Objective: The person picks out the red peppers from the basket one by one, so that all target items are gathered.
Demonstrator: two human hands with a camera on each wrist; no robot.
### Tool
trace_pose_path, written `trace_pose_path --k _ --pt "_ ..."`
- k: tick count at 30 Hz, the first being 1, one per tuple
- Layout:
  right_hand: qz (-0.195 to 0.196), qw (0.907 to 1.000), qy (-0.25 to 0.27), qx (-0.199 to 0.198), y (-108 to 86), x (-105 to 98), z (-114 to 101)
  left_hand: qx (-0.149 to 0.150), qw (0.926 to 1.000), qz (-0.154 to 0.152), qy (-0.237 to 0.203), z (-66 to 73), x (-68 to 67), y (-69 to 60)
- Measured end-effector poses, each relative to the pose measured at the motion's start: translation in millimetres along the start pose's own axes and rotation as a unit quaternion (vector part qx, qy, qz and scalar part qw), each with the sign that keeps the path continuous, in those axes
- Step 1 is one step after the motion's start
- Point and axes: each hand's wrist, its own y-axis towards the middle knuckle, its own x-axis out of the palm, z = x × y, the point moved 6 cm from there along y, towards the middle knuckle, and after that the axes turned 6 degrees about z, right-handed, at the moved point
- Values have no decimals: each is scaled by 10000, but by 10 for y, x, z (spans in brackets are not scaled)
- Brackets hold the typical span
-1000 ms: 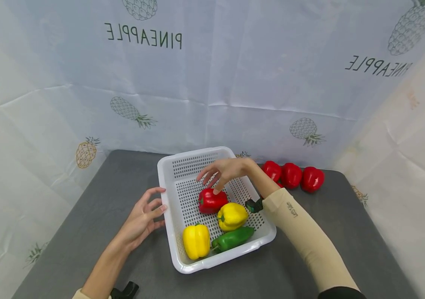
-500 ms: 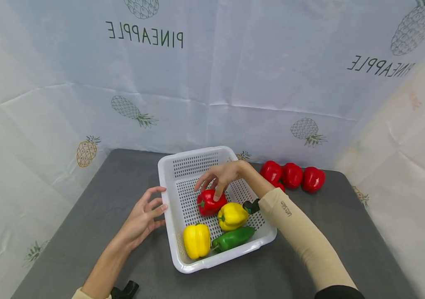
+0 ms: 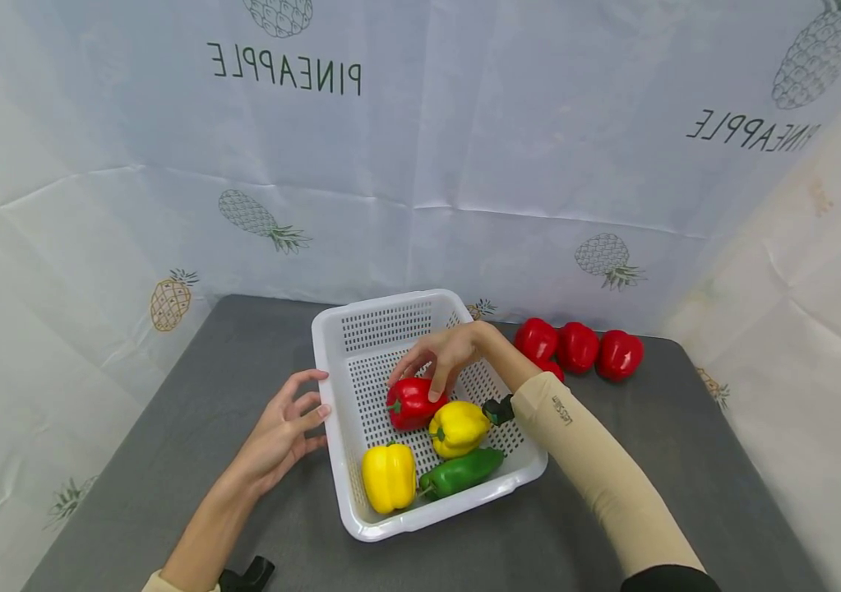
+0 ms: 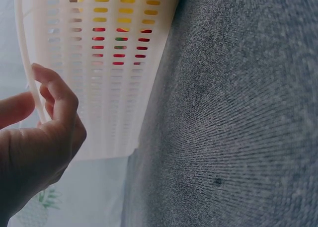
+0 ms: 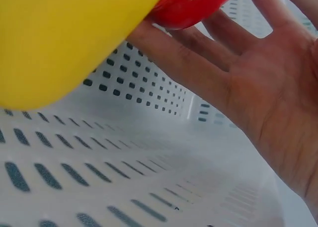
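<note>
A white plastic basket (image 3: 352,493) stands on the table, turned slightly. My left hand (image 3: 277,436) pinches its left rim; in the left wrist view the thumb and curled fingers (image 4: 62,105) lie on either side of that rim. Inside the basket my right hand (image 3: 441,353) grips a red bell pepper (image 3: 411,404), thumb on the near side and fingers beyond it. Right beside this pepper lies a yellow bell pepper (image 3: 459,429), which covers part of the right wrist view. A second yellow bell pepper (image 3: 389,478) and a green pepper (image 3: 462,473) lie near the basket's front.
Several red bell peppers (image 3: 577,348) sit together at the back right of the dark grey table (image 3: 257,345). A pale curtain (image 3: 420,164) printed with pineapples hangs behind and at both sides. My right forearm crosses the basket's right rim.
My right hand has lowered onto the red bell pepper and taken hold of it. The pepper has shifted slightly left and nearer. The left hand and basket have stayed put.
</note>
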Motion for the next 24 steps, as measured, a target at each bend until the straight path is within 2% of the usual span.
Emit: trace_pose_path --k 12,19,24 --pt "-49 9999 82 72 13 40 -8 106 9999 -97 10 2 2 -1" --pt "27 9992 -387 -52 64 79 -46 70 9999 -81 8 2 0 -6" --pt "-65 9985 -539 22 101 112 -67 62 9999 -80 13 0 -3 -8"
